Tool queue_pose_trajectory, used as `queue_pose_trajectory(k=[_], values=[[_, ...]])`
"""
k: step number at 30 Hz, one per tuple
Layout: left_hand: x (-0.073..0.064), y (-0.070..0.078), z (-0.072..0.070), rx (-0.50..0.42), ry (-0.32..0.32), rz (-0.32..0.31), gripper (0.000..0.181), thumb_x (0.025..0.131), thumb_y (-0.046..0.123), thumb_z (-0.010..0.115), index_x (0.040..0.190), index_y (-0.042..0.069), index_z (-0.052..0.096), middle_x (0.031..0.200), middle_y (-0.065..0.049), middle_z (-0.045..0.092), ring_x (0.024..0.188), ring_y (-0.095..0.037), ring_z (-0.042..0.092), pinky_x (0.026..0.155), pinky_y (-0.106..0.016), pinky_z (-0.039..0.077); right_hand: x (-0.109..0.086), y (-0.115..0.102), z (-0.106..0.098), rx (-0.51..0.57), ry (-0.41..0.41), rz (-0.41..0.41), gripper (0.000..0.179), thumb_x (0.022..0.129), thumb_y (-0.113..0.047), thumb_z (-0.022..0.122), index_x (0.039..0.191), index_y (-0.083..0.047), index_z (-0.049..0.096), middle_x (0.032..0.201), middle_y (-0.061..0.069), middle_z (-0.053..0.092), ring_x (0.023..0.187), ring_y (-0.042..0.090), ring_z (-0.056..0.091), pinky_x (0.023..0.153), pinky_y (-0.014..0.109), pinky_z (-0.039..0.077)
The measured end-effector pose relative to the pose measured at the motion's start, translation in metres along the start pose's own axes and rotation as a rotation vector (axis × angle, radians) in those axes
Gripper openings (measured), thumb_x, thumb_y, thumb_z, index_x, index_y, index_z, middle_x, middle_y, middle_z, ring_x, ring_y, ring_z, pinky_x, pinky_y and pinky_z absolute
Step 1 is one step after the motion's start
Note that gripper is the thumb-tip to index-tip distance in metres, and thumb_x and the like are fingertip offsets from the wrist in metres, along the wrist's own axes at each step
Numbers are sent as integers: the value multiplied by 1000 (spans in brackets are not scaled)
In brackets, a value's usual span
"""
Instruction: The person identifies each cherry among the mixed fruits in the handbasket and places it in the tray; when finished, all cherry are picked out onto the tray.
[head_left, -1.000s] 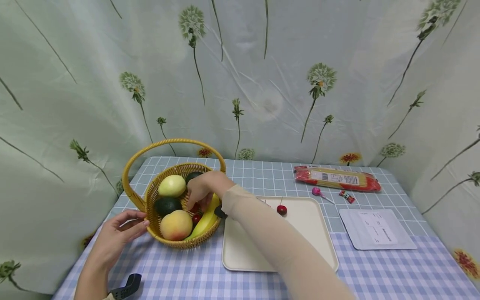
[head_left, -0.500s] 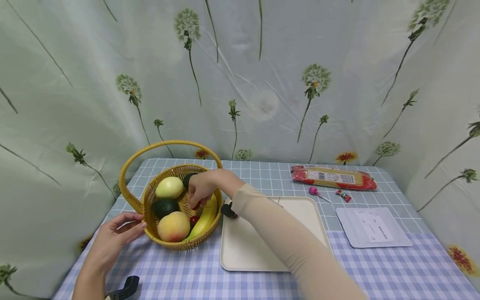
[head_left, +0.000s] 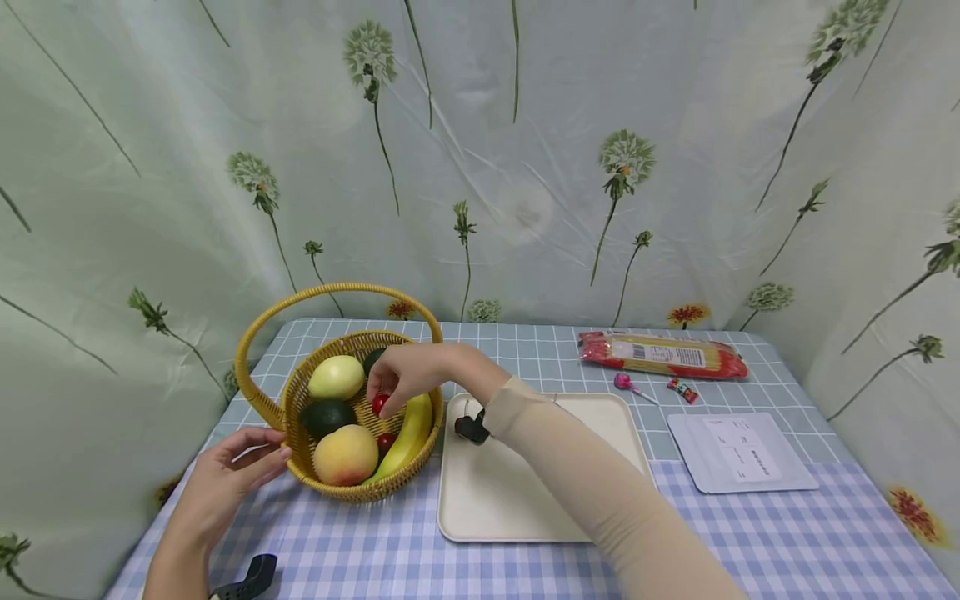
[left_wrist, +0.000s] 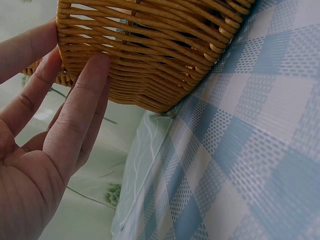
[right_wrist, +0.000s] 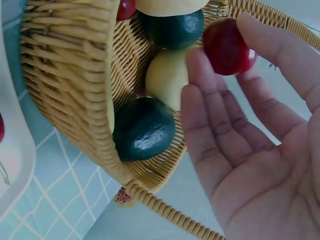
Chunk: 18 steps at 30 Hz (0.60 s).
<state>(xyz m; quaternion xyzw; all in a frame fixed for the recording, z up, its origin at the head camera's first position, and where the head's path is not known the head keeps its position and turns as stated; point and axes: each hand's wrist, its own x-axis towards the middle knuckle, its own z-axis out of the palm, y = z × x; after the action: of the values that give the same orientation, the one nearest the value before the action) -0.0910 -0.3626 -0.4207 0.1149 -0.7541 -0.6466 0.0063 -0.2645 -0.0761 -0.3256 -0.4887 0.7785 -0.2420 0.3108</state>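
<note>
In the head view, a yellow wicker basket [head_left: 363,492] with a tall handle stands at the left of the table. My left hand [head_left: 234,479] touches its outer left side; the left wrist view has the fingers [left_wrist: 82,95] nearly straight against the weave. My right hand [head_left: 411,372] is over the basket, pinching a red cherry [right_wrist: 226,46] between thumb and fingertips. Inside lie a peach [head_left: 346,455], a banana [head_left: 410,442], a pale yellow fruit [head_left: 336,377], two dark green avocado-like fruits [head_left: 327,418] and another cherry [head_left: 386,442].
A cream tray [head_left: 517,517] sits right of the basket, partly hidden under the right sleeve [head_left: 600,492]; cherry stems show at its far side. Beyond are a pasta packet [head_left: 660,354], a pink lollipop [head_left: 622,381], a small wrapped candy [head_left: 682,389] and a silver pouch [head_left: 738,454].
My right hand has turned and risen slightly above the basket, and the cherry at its fingertips shows more fully. The left hand stays against the basket. The head view has shifted a little.
</note>
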Motion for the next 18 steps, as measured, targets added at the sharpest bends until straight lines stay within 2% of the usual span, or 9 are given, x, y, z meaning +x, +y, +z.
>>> queue_pose_trajectory(k=[7,11,14,18], values=[[0,-1,-1,18,6,-25,19,97,7,80,115,8,75,107,17,69,97,3,72,80,-19,64,-14,3,5,37,69,-52,28,94,-14,85,118,-8,72,101,-3,69,90,7,62,81,16,55],[1,-2,-1,36,7,-39,18,97,8,80,114,10,75,107,19,68,97,4,71,80,-19,64,-26,5,9,46,95,-64,39,95,-16,85,130,-4,72,102,-1,71,89,7,62,81,16,55],[1,-3,-1,49,9,-44,17,97,10,81,114,13,76,107,20,68,97,4,71,80,-18,64,-36,6,10,25,113,-52,44,96,-19,84,136,-6,72,110,-1,76,93,5,65,83,15,56],[1,-3,-1,12,12,-28,18,97,7,80,114,9,76,108,19,67,97,3,71,80,-19,64,-48,10,13,2,145,-22,39,95,-22,85,132,-12,76,120,-3,77,101,3,68,91,18,58]])
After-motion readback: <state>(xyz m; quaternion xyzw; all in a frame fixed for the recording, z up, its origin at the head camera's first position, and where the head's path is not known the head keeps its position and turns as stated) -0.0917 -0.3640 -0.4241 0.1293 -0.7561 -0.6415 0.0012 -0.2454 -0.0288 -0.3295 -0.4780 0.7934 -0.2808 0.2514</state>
